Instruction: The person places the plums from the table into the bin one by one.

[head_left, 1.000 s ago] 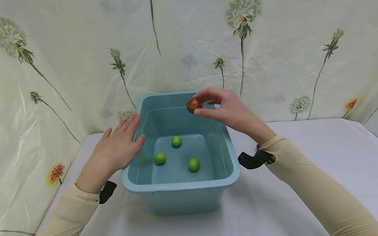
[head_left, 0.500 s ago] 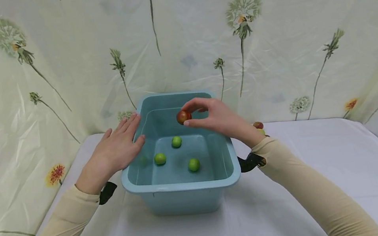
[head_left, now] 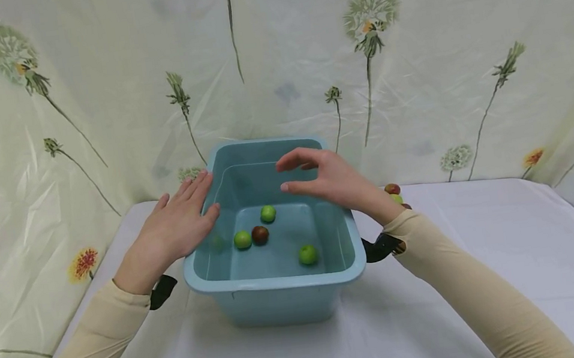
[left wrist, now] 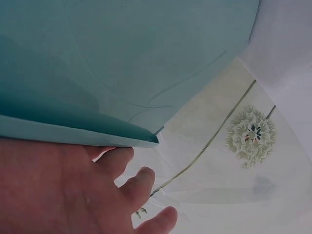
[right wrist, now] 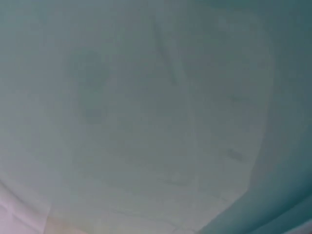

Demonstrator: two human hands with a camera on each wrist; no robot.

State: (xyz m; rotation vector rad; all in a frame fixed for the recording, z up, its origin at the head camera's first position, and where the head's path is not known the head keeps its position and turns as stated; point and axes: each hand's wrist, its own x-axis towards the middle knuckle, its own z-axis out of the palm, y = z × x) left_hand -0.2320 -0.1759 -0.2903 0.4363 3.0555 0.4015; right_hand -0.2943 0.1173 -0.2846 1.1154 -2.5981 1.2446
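A blue plastic basin stands in the middle of the table. On its floor lie several small round fruits: a green one toward the back, a green one at the left touching or close by a dark red one, and another green one at the front right. My left hand rests with straight fingers on the basin's left rim; the left wrist view shows the fingers just under that rim. Over the basin's right side hovers my right hand, thumb and fingers parted, holding nothing.
Beyond my right wrist, a few more red and green fruits sit on the white tablecloth, partly hidden by the arm. A flower-printed sheet hangs behind the table. The basin's pale wall fills the right wrist view.
My right hand moved left and slightly down over the basin, then let go of the dark red fruit, which now lies inside. The front green fruit shifted right. My left hand stayed put.
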